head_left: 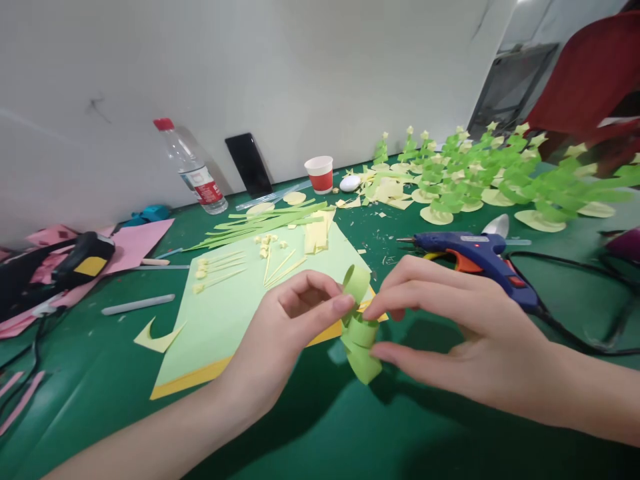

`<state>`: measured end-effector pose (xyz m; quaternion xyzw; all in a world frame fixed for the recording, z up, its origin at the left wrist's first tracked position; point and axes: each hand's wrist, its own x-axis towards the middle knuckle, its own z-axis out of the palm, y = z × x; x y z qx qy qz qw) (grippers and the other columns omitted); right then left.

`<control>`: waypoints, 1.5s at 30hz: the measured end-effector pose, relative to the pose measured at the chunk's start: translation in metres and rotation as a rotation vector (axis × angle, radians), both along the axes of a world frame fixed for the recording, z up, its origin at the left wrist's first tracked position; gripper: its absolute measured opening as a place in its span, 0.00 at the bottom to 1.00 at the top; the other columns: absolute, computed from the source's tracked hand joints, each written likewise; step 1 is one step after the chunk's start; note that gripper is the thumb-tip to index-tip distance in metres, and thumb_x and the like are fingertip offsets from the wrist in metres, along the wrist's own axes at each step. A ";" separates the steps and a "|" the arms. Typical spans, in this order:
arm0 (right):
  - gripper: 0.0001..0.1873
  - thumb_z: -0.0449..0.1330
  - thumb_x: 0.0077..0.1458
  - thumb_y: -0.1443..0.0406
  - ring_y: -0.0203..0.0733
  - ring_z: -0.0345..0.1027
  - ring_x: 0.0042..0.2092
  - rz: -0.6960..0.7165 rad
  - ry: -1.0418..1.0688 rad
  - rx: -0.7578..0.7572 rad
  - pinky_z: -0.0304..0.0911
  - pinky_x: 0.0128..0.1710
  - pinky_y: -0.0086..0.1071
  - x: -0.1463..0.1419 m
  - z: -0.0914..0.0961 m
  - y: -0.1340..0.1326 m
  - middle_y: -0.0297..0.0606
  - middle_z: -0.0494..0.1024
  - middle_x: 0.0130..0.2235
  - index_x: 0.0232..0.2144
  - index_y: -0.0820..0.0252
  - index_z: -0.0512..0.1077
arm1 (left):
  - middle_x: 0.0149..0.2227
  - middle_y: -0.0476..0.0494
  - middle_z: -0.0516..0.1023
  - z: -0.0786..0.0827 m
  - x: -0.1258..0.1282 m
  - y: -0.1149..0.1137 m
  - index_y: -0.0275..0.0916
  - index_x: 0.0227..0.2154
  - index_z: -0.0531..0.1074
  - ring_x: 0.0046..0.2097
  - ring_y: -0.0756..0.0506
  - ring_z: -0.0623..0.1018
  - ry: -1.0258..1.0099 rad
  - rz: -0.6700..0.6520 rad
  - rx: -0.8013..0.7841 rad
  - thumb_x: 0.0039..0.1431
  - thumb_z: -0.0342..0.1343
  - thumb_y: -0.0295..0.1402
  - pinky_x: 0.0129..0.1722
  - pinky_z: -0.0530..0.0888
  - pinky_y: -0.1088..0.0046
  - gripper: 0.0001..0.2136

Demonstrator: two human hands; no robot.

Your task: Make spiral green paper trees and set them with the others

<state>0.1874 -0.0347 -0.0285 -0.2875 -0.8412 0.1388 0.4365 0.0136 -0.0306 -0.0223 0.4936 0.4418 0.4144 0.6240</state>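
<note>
A curled green paper strip (364,333), with several loops one above another, is held up over the table's near middle. The thumb and fingers of my left hand (295,327) pinch it near its top loop. From the other side, my right hand (465,327) grips its lower loops between thumb and fingertips. Behind my hands lies a stack of pale green and yellow paper sheets (220,340). On the sheets are yellow-tipped sticks (220,272), small yellow paper stars (265,245) and loose green strips (270,220).
A blue glue gun (465,250) lies behind my right hand, its cord trailing right. Finished green paper trees (465,173) crowd the back right. A bottle (197,177), a phone (249,165) and a paper cup (320,175) stand along the wall. Pink paper (143,243) lies left.
</note>
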 end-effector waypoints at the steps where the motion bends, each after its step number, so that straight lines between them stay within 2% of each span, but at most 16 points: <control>1: 0.05 0.56 0.48 0.73 0.29 0.63 0.28 -0.013 0.016 0.004 0.61 0.24 0.21 0.000 0.000 0.000 0.33 0.71 0.26 0.27 0.60 0.68 | 0.21 0.56 0.67 0.000 0.000 0.000 0.38 0.20 0.69 0.25 0.56 0.65 0.000 -0.003 0.003 0.48 0.60 0.31 0.26 0.65 0.85 0.07; 4: 0.05 0.55 0.50 0.73 0.30 0.63 0.28 -0.045 0.069 -0.032 0.61 0.25 0.24 0.001 0.001 0.002 0.33 0.71 0.25 0.26 0.60 0.68 | 0.23 0.55 0.71 0.000 0.000 0.000 0.39 0.21 0.70 0.28 0.55 0.68 -0.003 -0.010 0.029 0.49 0.59 0.33 0.31 0.67 0.83 0.06; 9: 0.06 0.54 0.51 0.70 0.31 0.62 0.26 -0.054 0.103 -0.210 0.58 0.22 0.25 0.002 0.000 0.007 0.32 0.70 0.24 0.25 0.59 0.68 | 0.25 0.54 0.73 -0.003 -0.001 0.000 0.39 0.22 0.70 0.30 0.53 0.71 0.000 -0.052 -0.004 0.50 0.58 0.34 0.34 0.69 0.79 0.06; 13: 0.06 0.53 0.51 0.72 0.30 0.61 0.25 -0.028 0.075 -0.190 0.58 0.22 0.23 0.001 -0.006 0.005 0.32 0.70 0.24 0.25 0.60 0.68 | 0.25 0.53 0.70 -0.005 -0.002 0.006 0.38 0.22 0.68 0.30 0.53 0.69 0.030 0.041 0.066 0.51 0.57 0.33 0.33 0.67 0.78 0.06; 16: 0.03 0.56 0.49 0.71 0.32 0.66 0.30 0.094 -0.067 -0.161 0.63 0.29 0.23 -0.003 -0.013 -0.002 0.35 0.73 0.28 0.29 0.62 0.70 | 0.25 0.54 0.67 -0.006 -0.004 0.014 0.37 0.22 0.67 0.28 0.53 0.66 0.041 0.143 0.118 0.51 0.56 0.31 0.32 0.65 0.77 0.06; 17: 0.07 0.58 0.48 0.69 0.34 0.68 0.34 0.138 -0.140 -0.184 0.65 0.33 0.24 -0.005 -0.015 -0.005 0.38 0.74 0.32 0.33 0.62 0.71 | 0.25 0.54 0.66 -0.006 -0.005 0.016 0.37 0.22 0.66 0.28 0.53 0.66 0.046 0.158 0.126 0.51 0.56 0.31 0.32 0.64 0.77 0.06; 20: 0.21 0.61 0.45 0.64 0.42 0.65 0.46 0.210 -0.320 -0.339 0.64 0.44 0.30 -0.012 -0.023 -0.012 0.42 0.72 0.44 0.45 0.63 0.68 | 0.25 0.54 0.65 -0.008 -0.006 0.019 0.37 0.22 0.65 0.27 0.53 0.65 0.067 0.155 0.145 0.50 0.56 0.31 0.31 0.63 0.76 0.06; 22: 0.19 0.59 0.47 0.66 0.41 0.65 0.47 0.241 -0.339 -0.458 0.63 0.46 0.31 -0.016 -0.029 -0.014 0.41 0.72 0.44 0.45 0.62 0.68 | 0.24 0.54 0.65 -0.009 -0.007 0.020 0.37 0.23 0.65 0.27 0.54 0.65 0.078 0.136 0.157 0.51 0.55 0.31 0.32 0.63 0.76 0.06; 25: 0.10 0.53 0.48 0.72 0.36 0.67 0.37 0.253 -0.218 -0.565 0.65 0.39 0.28 -0.018 -0.033 -0.009 0.38 0.73 0.37 0.35 0.62 0.70 | 0.25 0.54 0.65 -0.011 -0.008 0.021 0.38 0.24 0.66 0.27 0.54 0.65 0.071 0.087 0.163 0.53 0.53 0.31 0.32 0.63 0.77 0.05; 28: 0.08 0.52 0.45 0.75 0.33 0.65 0.30 0.154 -0.025 -0.659 0.63 0.30 0.25 -0.014 -0.028 0.000 0.35 0.72 0.30 0.27 0.62 0.69 | 0.29 0.53 0.67 -0.014 -0.010 0.022 0.38 0.27 0.67 0.29 0.53 0.66 0.059 0.016 0.155 0.57 0.49 0.31 0.34 0.65 0.75 0.05; 32: 0.03 0.57 0.44 0.70 0.32 0.65 0.31 -0.025 0.339 -0.845 0.63 0.28 0.24 -0.004 -0.014 0.012 0.33 0.70 0.30 0.27 0.60 0.68 | 0.32 0.51 0.70 -0.017 -0.012 0.022 0.39 0.30 0.70 0.33 0.52 0.70 0.061 -0.038 0.186 0.55 0.44 0.22 0.38 0.68 0.75 0.10; 34: 0.05 0.60 0.42 0.68 0.31 0.63 0.28 -0.059 0.493 -0.908 0.62 0.25 0.22 -0.001 -0.010 0.015 0.32 0.70 0.30 0.26 0.60 0.68 | 0.33 0.51 0.72 -0.016 -0.012 0.020 0.39 0.29 0.71 0.36 0.51 0.72 0.076 -0.069 0.216 0.51 0.42 0.18 0.41 0.68 0.75 0.14; 36: 0.09 0.63 0.39 0.68 0.30 0.62 0.27 -0.082 0.602 -0.938 0.60 0.23 0.21 0.001 -0.009 0.017 0.31 0.69 0.29 0.26 0.60 0.68 | 0.33 0.49 0.73 -0.014 -0.012 0.018 0.39 0.29 0.71 0.36 0.51 0.72 0.116 -0.085 0.231 0.53 0.41 0.19 0.41 0.69 0.75 0.14; 40: 0.11 0.65 0.36 0.69 0.29 0.60 0.26 -0.094 0.684 -0.996 0.59 0.22 0.20 0.001 -0.010 0.016 0.30 0.68 0.28 0.25 0.59 0.67 | 0.35 0.49 0.72 -0.010 -0.009 0.011 0.41 0.32 0.70 0.38 0.49 0.71 0.249 -0.072 0.303 0.57 0.48 0.30 0.39 0.70 0.74 0.06; 42: 0.10 0.64 0.37 0.69 0.29 0.59 0.26 -0.081 0.671 -1.007 0.59 0.22 0.20 -0.001 -0.011 0.014 0.30 0.68 0.28 0.25 0.59 0.67 | 0.36 0.49 0.71 -0.010 -0.007 0.007 0.43 0.32 0.69 0.39 0.49 0.70 0.292 -0.083 0.385 0.55 0.52 0.31 0.41 0.69 0.74 0.03; 45: 0.09 0.62 0.38 0.69 0.29 0.58 0.25 -0.057 0.637 -1.001 0.57 0.21 0.21 -0.005 -0.012 0.012 0.30 0.67 0.28 0.25 0.60 0.66 | 0.34 0.49 0.69 -0.012 -0.006 0.003 0.43 0.31 0.70 0.38 0.48 0.69 0.323 -0.110 0.489 0.52 0.56 0.31 0.41 0.68 0.72 0.03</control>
